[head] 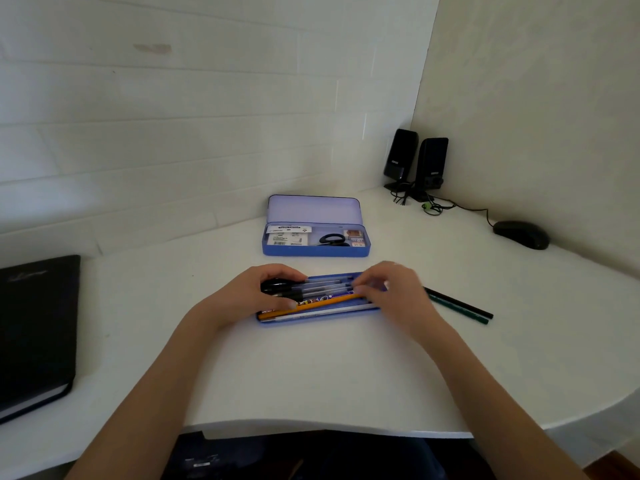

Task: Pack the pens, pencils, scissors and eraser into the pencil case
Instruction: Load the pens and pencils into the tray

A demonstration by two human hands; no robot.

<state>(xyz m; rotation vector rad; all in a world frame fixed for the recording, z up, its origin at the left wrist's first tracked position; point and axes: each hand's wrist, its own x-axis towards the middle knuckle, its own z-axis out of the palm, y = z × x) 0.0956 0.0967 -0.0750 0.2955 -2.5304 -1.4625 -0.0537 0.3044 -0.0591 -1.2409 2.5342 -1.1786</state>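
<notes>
A blue tray (311, 320) of the pencil case lies on the white desk in front of me, with clear-barrelled black pens (322, 288), an orange pencil (322, 304) and a white pencil (332, 311) in it. My left hand (256, 292) curls over the pens' capped left ends. My right hand (388, 289) touches their right ends with bent fingers. Behind it the open blue pencil case (315, 252) holds black scissors (332, 240), an eraser (354, 235) and labelled packets. Two dark pencils (460, 306) lie on the desk right of my right hand.
A black notebook (34, 327) lies at the left edge. Two black speakers (415, 164) with cables stand in the far right corner, and a black mouse (521, 234) sits near the right wall. The desk's front edge curves just below my forearms.
</notes>
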